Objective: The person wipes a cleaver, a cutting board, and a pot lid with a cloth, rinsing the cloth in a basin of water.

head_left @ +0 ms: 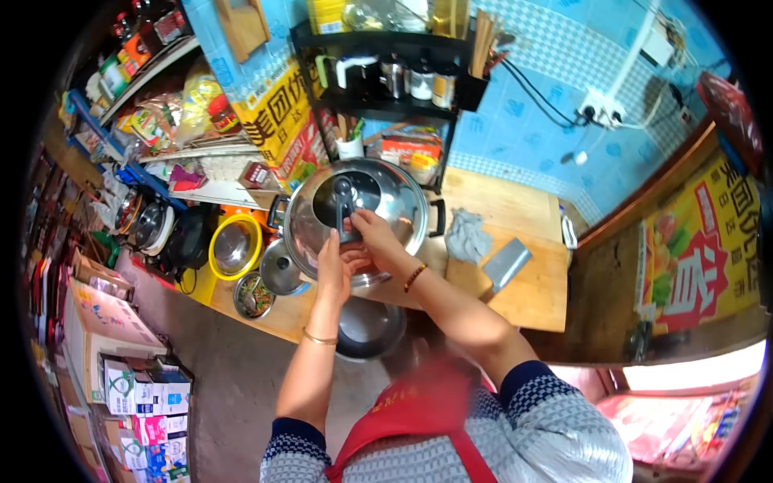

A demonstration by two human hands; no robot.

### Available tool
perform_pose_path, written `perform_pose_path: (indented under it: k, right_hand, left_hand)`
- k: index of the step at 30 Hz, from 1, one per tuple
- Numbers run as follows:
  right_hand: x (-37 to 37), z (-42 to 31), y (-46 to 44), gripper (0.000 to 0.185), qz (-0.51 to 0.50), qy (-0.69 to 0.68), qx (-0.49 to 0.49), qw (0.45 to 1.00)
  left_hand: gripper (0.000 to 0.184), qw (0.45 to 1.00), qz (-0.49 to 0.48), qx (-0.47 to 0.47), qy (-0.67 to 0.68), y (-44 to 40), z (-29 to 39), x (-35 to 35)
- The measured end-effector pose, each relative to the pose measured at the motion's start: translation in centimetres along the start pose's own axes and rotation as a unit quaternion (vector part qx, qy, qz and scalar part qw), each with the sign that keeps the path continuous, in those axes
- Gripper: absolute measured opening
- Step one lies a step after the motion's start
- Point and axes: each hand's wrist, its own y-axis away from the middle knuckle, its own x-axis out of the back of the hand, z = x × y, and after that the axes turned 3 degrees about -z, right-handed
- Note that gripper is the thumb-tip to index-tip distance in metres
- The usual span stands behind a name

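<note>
In the head view, a large steel pot [310, 262] stands on the wooden counter under a domed steel lid [403, 189] with a dark glass centre. A dark upright lid handle [345, 197] rises from the glass. My right hand [377, 240] closes its fingers on the lower end of this handle. My left hand [336, 266] is at the same end from the left, thumb and fingers drawn together around it; its exact grip is partly hidden. Both hands are over the near side of the lid.
Right of the pot lie a grey cloth [468, 235] and a cleaver [507, 264] on a cutting board [531, 298]. To the left are a small lid [282, 267], a yellow basin [254, 229] and a bowl of chopped food [254, 296]. A dark wok [370, 330] is below; a black rack [386, 107] stands behind.
</note>
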Motion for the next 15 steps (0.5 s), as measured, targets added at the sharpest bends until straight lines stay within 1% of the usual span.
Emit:
perform_pose_path:
  k: [2, 3, 5, 6, 7, 8, 9, 10, 11, 12, 13, 15]
  right_hand:
    - [-1.2, -2.4, 3.0, 0.036, 0.105, 0.057, 0.017, 0.993]
    - [3.5, 0.4, 9.3, 0.036, 0.14, 0.101, -0.027, 0.985]
    - [4.7, 3.3, 11.1, 0.034, 0.122, 0.164, 0.115, 0.972]
    - [5.5, 4.9, 12.1, 0.035, 0.166, 0.131, 0.099, 0.972]
    - [6.3, 4.2, 14.0, 0.036, 0.21, 0.11, 0.075, 0.969]
    - [6.9, 3.2, 16.0, 0.043, 0.249, -0.017, -0.044, 0.967]
    - [9.1, 4.2, 16.7, 0.043, 0.252, -0.015, -0.047, 0.966]
    - [12.4, 6.1, 16.9, 0.046, 0.264, 0.082, 0.019, 0.961]
    - [14.3, 7.5, 17.0, 0.048, 0.272, 0.169, 0.082, 0.944]
    - [15.1, 7.5, 17.0, 0.053, 0.275, 0.148, 0.07, 0.947]
    - [17.4, 8.1, 16.7, 0.053, 0.274, 0.147, 0.07, 0.948]
    - [21.6, 9.2, 15.6, 0.059, 0.298, 0.35, 0.059, 0.886]
  left_hand:
    - [0.035, 0.995, -0.039, -0.063, 0.065, 0.0, -0.4, -1.1]
    - [0.035, 0.991, -0.041, -0.028, 0.128, 3.4, -7.6, -5.1]
    - [0.034, 0.997, 0.0, -0.055, 0.052, 4.3, -9.4, -6.4]
    - [0.034, 0.999, -0.036, -0.019, 0.018, 4.1, -10.3, -6.2]
    - [0.034, 0.997, -0.071, 0.02, -0.002, 3.9, -12.5, -6.9]
    - [0.034, 0.996, -0.077, 0.048, -0.007, 3.5, -15.4, -7.5]
    - [0.034, 0.996, -0.078, 0.052, -0.003, 3.5, -16.6, -8.7]
    - [0.035, 0.993, -0.101, 0.056, -0.025, 3.0, -17.6, -10.2]
    - [0.035, 0.989, -0.121, 0.064, -0.055, 2.7, -18.5, -10.9]
    - [0.04, 0.984, -0.115, 0.081, -0.112, 1.5, -20.5, -10.8]
    - [0.04, 0.984, -0.114, 0.081, -0.113, 0.3, -21.7, -11.5]
    - [0.046, 0.983, -0.083, 0.092, -0.133, -1.7, -24.3, -12.4]
